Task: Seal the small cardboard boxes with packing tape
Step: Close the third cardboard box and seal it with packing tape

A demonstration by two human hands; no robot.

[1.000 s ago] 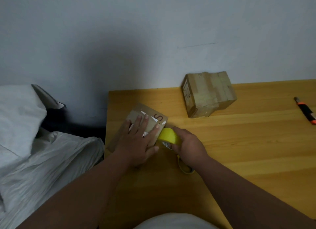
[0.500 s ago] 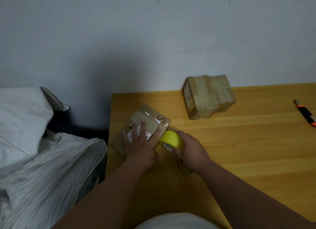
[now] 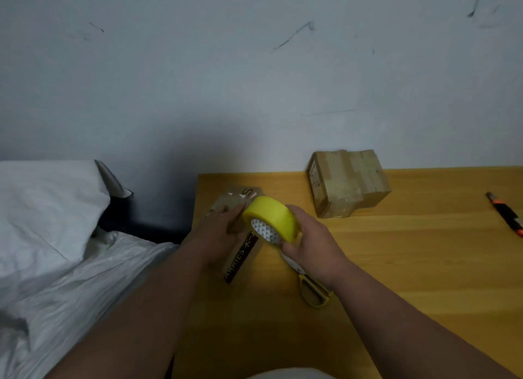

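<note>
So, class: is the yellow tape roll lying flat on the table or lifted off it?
Lifted. The right hand holds the tape roll tilted above the box, its core facing the camera.

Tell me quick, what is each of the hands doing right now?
Left hand: fingers straight, pressing flat on the small cardboard box.
Right hand: gripping the yellow tape roll, held over the box.

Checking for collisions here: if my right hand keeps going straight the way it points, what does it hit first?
Probably the small cardboard box: the right hand holds the yellow tape roll toward it. Depth is unclear.
</note>
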